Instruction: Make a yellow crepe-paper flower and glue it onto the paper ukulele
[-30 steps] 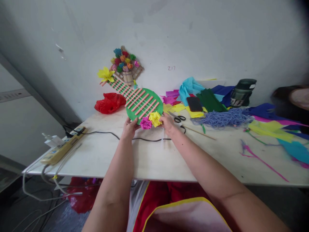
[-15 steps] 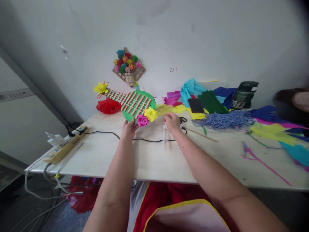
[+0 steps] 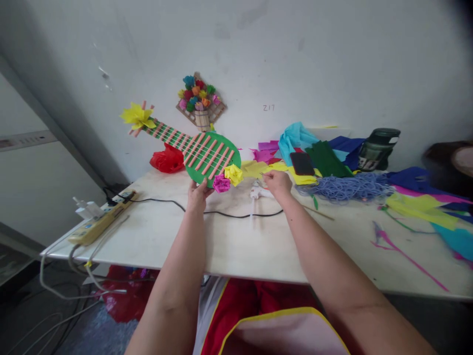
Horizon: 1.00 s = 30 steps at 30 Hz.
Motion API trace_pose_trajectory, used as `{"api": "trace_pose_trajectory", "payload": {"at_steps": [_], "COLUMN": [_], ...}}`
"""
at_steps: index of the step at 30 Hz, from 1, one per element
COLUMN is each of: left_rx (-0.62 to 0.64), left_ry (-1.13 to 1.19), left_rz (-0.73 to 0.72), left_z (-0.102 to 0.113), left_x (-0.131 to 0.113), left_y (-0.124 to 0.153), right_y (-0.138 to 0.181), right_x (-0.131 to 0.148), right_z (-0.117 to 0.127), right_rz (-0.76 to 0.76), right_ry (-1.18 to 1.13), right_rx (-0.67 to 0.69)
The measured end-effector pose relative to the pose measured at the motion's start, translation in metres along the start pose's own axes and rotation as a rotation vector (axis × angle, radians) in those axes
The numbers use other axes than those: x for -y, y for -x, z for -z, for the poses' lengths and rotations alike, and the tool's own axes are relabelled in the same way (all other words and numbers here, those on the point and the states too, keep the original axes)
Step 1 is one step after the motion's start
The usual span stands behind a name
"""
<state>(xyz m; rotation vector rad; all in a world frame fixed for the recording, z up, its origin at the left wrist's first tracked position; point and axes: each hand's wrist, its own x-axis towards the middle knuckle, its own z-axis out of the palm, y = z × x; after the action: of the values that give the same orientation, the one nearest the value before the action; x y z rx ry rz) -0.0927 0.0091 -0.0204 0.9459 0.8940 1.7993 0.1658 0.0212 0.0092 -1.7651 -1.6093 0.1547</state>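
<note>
My left hand [image 3: 199,195] grips the lower edge of a green paper lute [image 3: 201,155] and holds it tilted above the table. Pink strips cross its body and neck, with white strings along it. A yellow paper flower [image 3: 233,174] and a magenta one [image 3: 221,183] sit at its lower right, and a larger yellow flower [image 3: 137,116] at the neck's end. My right hand [image 3: 278,183] is closed on what looks like scissors [image 3: 262,173]; only a small pointed tip shows. Just below it is a white glue gun [image 3: 260,192] on the table.
A power strip [image 3: 99,222] lies at the left, its black cable [image 3: 232,215] crossing the table. Red paper [image 3: 167,159] is behind the lute. Coloured paper [image 3: 295,140], a phone [image 3: 302,163], blue cord [image 3: 347,190] and a dark jar [image 3: 379,148] crowd the right.
The lute's neck end has swung up and left. My right hand has moved slightly right and up, uncovering the glue gun; the black scissor loops beside it no longer show.
</note>
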Motion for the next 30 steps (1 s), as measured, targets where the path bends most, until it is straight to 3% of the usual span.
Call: {"api": "trace_pose_trajectory", "payload": {"at_steps": [4, 8, 16, 30], "left_rx": [0.013, 0.003, -0.046, -0.152], "left_ry": [0.003, 0.003, -0.005, 0.094], "left_rz": [-0.012, 0.007, 0.126, 0.186], "left_z": [0.000, 0.001, 0.004, 0.005], "left_x": [0.000, 0.002, 0.004, 0.003], "left_y": [0.001, 0.000, -0.001, -0.005], "right_y": [-0.005, -0.013, -0.024, -0.022], "right_x": [-0.011, -0.029, -0.059, -0.056], "right_z": [0.013, 0.022, 0.022, 0.028], "right_rz": [0.011, -0.062, -0.116, -0.133], "right_ry": [0.187, 0.387, 0.514, 0.520], "right_rx": [0.058, 0.221, 0.484, 0.385]}}
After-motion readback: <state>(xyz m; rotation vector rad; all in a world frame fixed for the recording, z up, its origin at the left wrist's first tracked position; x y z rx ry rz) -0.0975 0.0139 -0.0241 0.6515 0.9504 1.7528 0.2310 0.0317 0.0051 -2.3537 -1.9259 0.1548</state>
